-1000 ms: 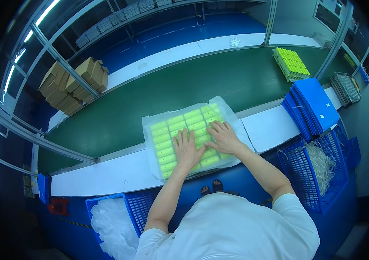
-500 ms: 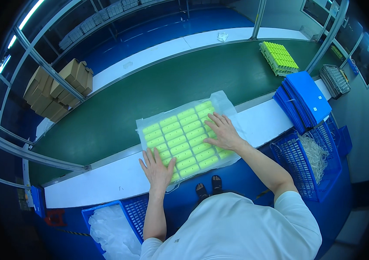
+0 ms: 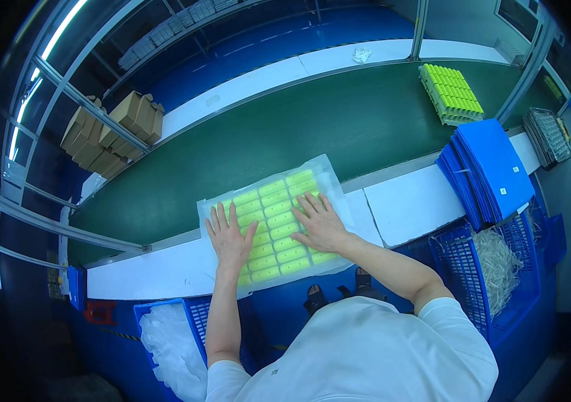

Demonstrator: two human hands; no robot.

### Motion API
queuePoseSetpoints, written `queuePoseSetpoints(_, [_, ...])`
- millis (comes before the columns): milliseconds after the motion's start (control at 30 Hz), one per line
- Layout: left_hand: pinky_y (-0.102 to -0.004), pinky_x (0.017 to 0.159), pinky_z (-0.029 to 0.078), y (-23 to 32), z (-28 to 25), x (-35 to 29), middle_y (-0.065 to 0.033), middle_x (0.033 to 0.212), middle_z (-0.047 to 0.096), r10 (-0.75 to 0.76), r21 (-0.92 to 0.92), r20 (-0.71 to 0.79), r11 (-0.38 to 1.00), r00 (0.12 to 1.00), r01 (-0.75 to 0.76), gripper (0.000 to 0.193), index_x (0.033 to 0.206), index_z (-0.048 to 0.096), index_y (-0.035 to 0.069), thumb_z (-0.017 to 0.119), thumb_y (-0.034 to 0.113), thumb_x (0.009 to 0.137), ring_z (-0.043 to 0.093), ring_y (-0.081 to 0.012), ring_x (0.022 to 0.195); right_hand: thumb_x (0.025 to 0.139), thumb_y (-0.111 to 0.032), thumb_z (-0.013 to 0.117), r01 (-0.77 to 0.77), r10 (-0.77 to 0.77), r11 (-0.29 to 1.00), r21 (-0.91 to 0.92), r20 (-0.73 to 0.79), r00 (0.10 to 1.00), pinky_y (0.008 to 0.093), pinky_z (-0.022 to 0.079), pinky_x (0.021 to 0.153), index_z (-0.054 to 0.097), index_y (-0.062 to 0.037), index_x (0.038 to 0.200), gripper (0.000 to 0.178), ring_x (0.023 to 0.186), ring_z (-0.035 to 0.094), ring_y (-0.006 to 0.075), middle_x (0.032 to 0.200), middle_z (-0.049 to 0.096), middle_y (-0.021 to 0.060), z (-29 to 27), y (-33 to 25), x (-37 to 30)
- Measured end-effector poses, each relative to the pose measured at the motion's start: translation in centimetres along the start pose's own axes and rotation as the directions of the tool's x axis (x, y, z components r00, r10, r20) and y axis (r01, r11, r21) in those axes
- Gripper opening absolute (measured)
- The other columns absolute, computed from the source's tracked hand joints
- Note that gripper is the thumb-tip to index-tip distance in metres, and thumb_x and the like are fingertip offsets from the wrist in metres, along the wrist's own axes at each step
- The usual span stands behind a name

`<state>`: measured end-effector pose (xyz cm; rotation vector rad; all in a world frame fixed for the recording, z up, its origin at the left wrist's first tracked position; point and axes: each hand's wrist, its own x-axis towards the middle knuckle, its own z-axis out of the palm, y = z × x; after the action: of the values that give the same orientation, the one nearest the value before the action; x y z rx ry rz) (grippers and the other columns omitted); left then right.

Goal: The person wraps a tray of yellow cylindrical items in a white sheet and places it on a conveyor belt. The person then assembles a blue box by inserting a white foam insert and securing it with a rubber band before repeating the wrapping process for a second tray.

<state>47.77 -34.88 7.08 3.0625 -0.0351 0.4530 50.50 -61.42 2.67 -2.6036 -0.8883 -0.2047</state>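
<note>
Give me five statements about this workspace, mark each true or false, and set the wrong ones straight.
1. The left hand and right hand are both over the yellow pieces. True.
2. The blue basket at lower right holds yellow pieces. False: it holds pale strips.
3. A pale sheet shows beyond the yellow pieces' edges. True.
4. The blue stack stands left of both hands. False: it stands to their right.
5. Cardboard boxes are at upper left. True.
</note>
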Motion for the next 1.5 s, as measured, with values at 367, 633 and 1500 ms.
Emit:
queuePoseSetpoints(367, [-0.0554, 0.121, 0.013, -2.3, 4.4, 1.6, -0.0237, 0.160, 0.026, -0.127, -0.013, 0.191, 0.991, 0.973, 0.131, 0.082, 0.153, 0.035, 0.005, 0.054, 0.058, 0.094, 0.017, -0.0399, 0.150, 0.089, -0.045, 0.065, -0.014, 0.045, 0.976, 0.218, -0.136, 0.990, 0.0536, 0.019, 0.120, 0.051, -0.0025, 0.138, 0.066, 0.146, 0.027, 0.0374, 0.151, 0.039, 0.0212, -0.6, 5.5, 1.8])
queuePoseSetpoints(633, [-0.0524, 0.120, 0.019, -2.9, 5.0, 0.7, -0.0208, 0.161, 0.024, -0.114, -0.081, 0.177, 0.988, 0.978, 0.129, 0.079, 0.154, 0.033, 0.005, 0.060, 0.050, 0.094, 0.017, -0.0379, 0.151, 0.085, -0.029, 0.069, 0.068, 0.093, 0.868, 0.492, -0.295, 0.951, 0.0496, 0.031, 0.115, 0.059, -0.0025, 0.127, 0.050, 0.145, 0.030, 0.0365, 0.150, 0.041, 0.0176, 2.7, 7.3, 1.0])
queuePoseSetpoints(1500, [-0.0550, 0.122, 0.014, 22.1, 1.1, 18.7, -0.0218, 0.155, 0.036, -0.029, 0.011, -0.463, 0.999, 0.886, 0.038, 0.079, 0.150, 0.035, -0.001, 0.039, 0.061, 0.101, 0.030, -0.0386, 0.146, 0.089, -0.050, 0.066, -0.346, 0.856, 0.500, 0.794, -0.393, 0.336, 0.0412, 0.042, 0.107, 0.058, 0.0069, 0.131, 0.071, 0.126, 0.055, 0.0363, 0.130, 0.059, 0.0273, -23.8, 73.9, -0.3])
